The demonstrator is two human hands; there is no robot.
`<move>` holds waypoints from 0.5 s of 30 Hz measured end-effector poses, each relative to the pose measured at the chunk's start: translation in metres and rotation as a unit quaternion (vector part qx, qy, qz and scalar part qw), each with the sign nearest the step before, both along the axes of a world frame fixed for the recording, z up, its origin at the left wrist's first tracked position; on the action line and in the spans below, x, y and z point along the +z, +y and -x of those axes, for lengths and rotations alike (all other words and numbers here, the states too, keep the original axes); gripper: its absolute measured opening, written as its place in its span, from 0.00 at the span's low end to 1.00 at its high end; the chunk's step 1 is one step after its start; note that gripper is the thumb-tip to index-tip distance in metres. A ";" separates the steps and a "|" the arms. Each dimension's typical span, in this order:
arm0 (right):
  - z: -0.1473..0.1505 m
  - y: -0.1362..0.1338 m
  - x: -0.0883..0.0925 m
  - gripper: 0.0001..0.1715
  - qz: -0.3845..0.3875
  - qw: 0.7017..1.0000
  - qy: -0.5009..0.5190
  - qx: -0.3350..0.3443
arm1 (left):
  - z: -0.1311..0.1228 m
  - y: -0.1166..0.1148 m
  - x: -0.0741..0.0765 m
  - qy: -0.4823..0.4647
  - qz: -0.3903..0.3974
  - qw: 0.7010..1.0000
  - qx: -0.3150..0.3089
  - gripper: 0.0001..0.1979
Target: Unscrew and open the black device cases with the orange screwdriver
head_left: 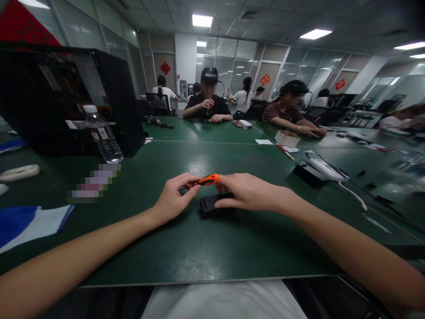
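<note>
My left hand (174,197) is closed round one end of a screwdriver with an orange and black handle (210,179), held above the table. A thin dark part, seemingly its shaft, shows by the fingers. My right hand (247,191) rests over a small black box (208,206), its thumb across the top and its fingers behind. The box lies on the green table (186,252), just under the handle. The index finger of my right hand is close to the handle's orange end; whether they touch I cannot tell.
A black computer case (119,102) stands at the left with a water bottle (104,135) before it. A white power strip (323,168) with cables lies at the right, near a cardboard box (287,138). Two people (209,99) sit across the table.
</note>
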State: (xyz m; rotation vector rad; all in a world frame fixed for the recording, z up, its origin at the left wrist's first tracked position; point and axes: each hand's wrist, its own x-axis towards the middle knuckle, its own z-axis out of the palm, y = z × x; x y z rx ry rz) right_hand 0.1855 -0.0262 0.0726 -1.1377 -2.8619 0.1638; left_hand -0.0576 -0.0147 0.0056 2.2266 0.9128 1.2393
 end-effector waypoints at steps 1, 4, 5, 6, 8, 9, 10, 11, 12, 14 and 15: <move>0.004 0.001 0.002 0.31 -0.006 0.999 0.036 -0.006 | 0.000 -0.001 0.001 -0.007 0.001 1.000 -0.002 0.09; 0.018 0.003 0.013 0.32 0.000 0.992 0.122 0.029 | -0.002 -0.006 0.005 -0.021 -0.008 1.000 -0.012 0.08; 0.021 0.003 0.018 0.27 0.007 0.989 0.136 0.049 | -0.002 -0.007 0.005 -0.023 -0.012 1.000 -0.015 0.08; 0.024 0.002 0.024 0.22 0.013 0.987 0.145 0.064 | -0.002 -0.008 0.006 -0.024 -0.011 0.999 -0.018 0.08; 0.027 0.000 0.036 0.17 0.010 0.985 0.153 0.077 | -0.004 -0.010 0.004 -0.025 0.005 0.999 -0.034 0.08; 0.025 -0.001 0.042 0.16 -0.001 0.985 0.154 0.075 | -0.005 -0.010 0.003 -0.021 0.024 0.998 -0.048 0.10; 0.022 -0.003 0.048 0.16 -0.018 0.985 0.156 0.068 | -0.006 -0.011 0.001 -0.014 0.047 0.997 -0.064 0.12; 0.018 -0.004 0.054 0.17 -0.038 0.985 0.160 0.055 | -0.007 -0.012 -0.002 -0.002 0.071 0.994 -0.081 0.16; 0.012 -0.006 0.060 0.18 -0.060 0.984 0.164 0.038 | -0.009 -0.012 -0.004 0.017 0.093 0.991 -0.097 0.21; 0.000 -0.010 0.068 0.20 -0.097 0.979 0.180 -0.005 | -0.012 -0.013 -0.007 0.070 0.122 0.983 -0.116 0.29; -0.005 -0.012 0.070 0.21 -0.108 0.975 0.192 -0.029 | -0.013 -0.014 -0.008 0.095 0.127 0.980 -0.116 0.30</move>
